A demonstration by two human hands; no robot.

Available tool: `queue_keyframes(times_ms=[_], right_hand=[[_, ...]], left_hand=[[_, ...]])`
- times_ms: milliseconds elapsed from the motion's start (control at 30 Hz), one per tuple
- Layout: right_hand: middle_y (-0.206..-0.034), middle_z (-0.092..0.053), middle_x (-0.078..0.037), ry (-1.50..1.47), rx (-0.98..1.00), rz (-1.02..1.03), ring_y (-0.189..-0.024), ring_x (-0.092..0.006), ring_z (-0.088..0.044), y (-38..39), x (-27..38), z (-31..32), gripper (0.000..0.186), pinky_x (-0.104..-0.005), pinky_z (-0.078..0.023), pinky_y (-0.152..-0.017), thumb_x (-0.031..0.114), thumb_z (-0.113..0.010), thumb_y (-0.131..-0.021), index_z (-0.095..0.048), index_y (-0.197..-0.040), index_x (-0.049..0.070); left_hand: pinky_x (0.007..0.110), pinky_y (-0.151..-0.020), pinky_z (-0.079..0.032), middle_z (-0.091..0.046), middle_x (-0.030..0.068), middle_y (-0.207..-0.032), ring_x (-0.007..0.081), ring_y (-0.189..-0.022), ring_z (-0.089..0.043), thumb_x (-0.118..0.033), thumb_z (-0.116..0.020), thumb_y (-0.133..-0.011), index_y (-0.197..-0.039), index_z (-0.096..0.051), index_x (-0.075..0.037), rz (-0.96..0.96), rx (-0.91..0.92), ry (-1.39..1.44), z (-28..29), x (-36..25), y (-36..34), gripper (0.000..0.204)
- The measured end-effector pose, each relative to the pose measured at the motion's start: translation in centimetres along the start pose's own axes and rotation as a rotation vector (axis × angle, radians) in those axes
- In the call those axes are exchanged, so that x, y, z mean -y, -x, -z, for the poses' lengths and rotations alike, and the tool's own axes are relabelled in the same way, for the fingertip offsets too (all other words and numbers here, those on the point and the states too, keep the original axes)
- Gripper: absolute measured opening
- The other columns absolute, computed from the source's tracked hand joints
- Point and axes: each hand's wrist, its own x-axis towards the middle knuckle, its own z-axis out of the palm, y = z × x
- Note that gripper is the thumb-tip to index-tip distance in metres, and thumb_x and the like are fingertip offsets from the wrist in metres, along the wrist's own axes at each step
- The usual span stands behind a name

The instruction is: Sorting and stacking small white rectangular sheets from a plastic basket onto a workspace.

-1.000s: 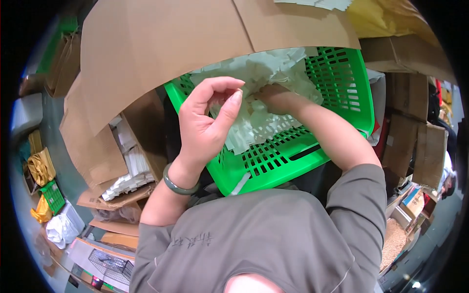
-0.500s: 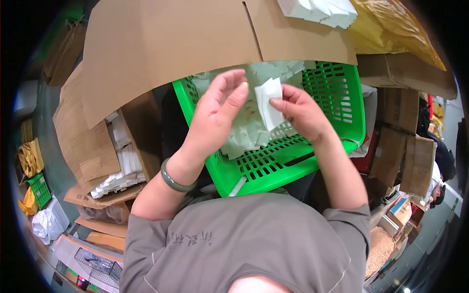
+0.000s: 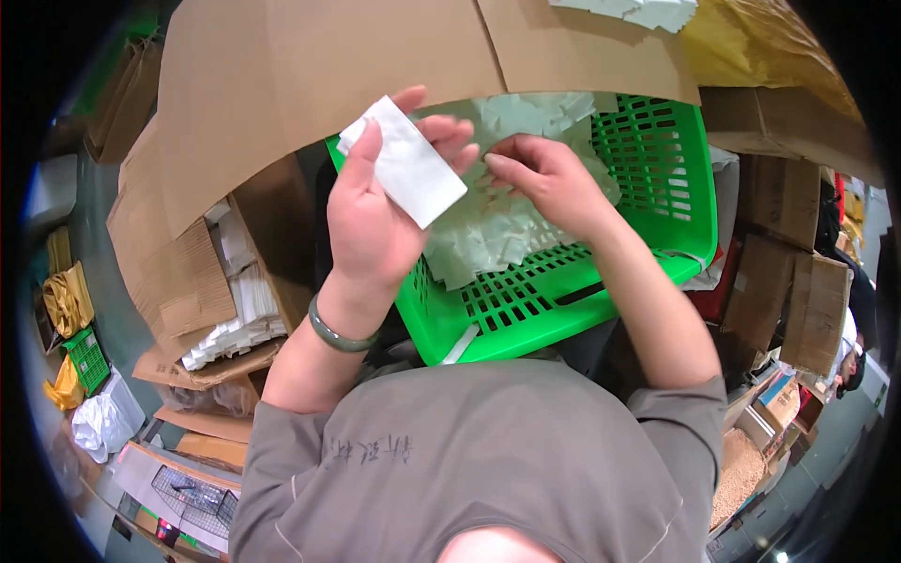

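My left hand [image 3: 380, 211] holds a flat white rectangular piece [image 3: 404, 161] between thumb and fingers, lifted over the left rim of a green slatted plastic basket [image 3: 648, 159]. The basket holds a heap of small white pieces [image 3: 488, 220]. My right hand [image 3: 549, 183] rests fingers-down on that heap, its fingertips close to the held piece. A green bangle [image 3: 340, 336] circles my left wrist.
Large brown cardboard flaps [image 3: 310, 75] hang over the basket's far side. An open carton with stacked white pieces [image 3: 235, 310] stands to the left. More cardboard boxes [image 3: 779, 281] are piled on the right. A small green crate [image 3: 86, 358] and yellow bags [image 3: 66, 300] sit far left.
The white piece passed from my right hand to my left, which lifted it up and left. My right hand dropped back onto the heap in the basket.
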Motion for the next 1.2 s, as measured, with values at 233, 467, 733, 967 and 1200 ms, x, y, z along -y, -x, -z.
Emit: queue_keyframes(times_ms=[233,467,733,967,1200], right_hand=[[-0.11,-0.059,-0.017,1.015,0.407,0.185,-0.104,-0.0326,-0.059,-3.1,-8.3,-6.6,0.039,-0.0425,-0.05,-0.085,0.028,-0.067,-0.08,-0.058,-0.112,0.008],[-0.104,-0.061,-0.015,0.724,0.403,0.207,-0.097,-0.0307,-0.061,-4.7,-9.0,-8.4,0.034,-0.0408,-0.051,-0.08,0.021,-0.066,-0.079,-0.058,-0.11,0.008],[-0.093,-0.066,-0.016,0.471,0.295,-0.22,-0.086,-0.0263,-0.064,-3.3,-6.0,-4.2,0.026,-0.0372,-0.052,-0.073,0.02,-0.065,-0.08,-0.064,-0.099,0.003],[-0.094,-0.062,-0.004,-0.368,-0.037,-0.243,-0.083,-0.0111,-0.058,3.5,-0.1,0.7,0.025,-0.0256,-0.048,-0.078,0.018,-0.061,-0.09,-0.059,-0.105,-0.002],[-0.095,-0.062,-0.009,-0.189,-0.285,0.541,-0.089,-0.0131,-0.057,7.2,2.8,-1.4,0.012,-0.0249,-0.045,-0.078,0.002,-0.057,-0.09,-0.058,-0.1,-0.004]], left_hand=[[0.037,-0.085,-0.044,-0.055,0.0093,-0.099,0.0212,-0.086,-0.053,-0.026,-0.05,-0.094,-0.13,-0.041,0.0,0.065,0.028,0.175,1.0,-0.5,-0.3,0.046],[0.038,-0.089,-0.042,-0.05,0.0128,-0.107,0.0217,-0.092,-0.049,-0.023,-0.048,-0.093,-0.133,-0.037,0.003,0.049,0.077,0.126,1.6,-0.4,-0.2,0.049],[0.035,-0.084,-0.048,-0.058,0.0121,-0.102,0.0201,-0.09,-0.056,-0.016,-0.048,-0.092,-0.126,-0.045,0.003,0.021,-0.045,0.017,1.0,-0.1,-0.2,0.039],[0.03,-0.078,-0.05,-0.059,0.0091,-0.095,0.0159,-0.083,-0.058,-0.01,-0.05,-0.091,-0.122,-0.048,0.003,0.033,-0.16,-0.167,0.1,0.7,-0.3,0.033],[0.028,-0.076,-0.05,-0.06,0.0056,-0.096,0.0135,-0.085,-0.06,-0.032,-0.056,-0.094,-0.12,-0.05,0.001,0.353,-0.126,-0.222,0.0,1.4,0.1,0.042]])
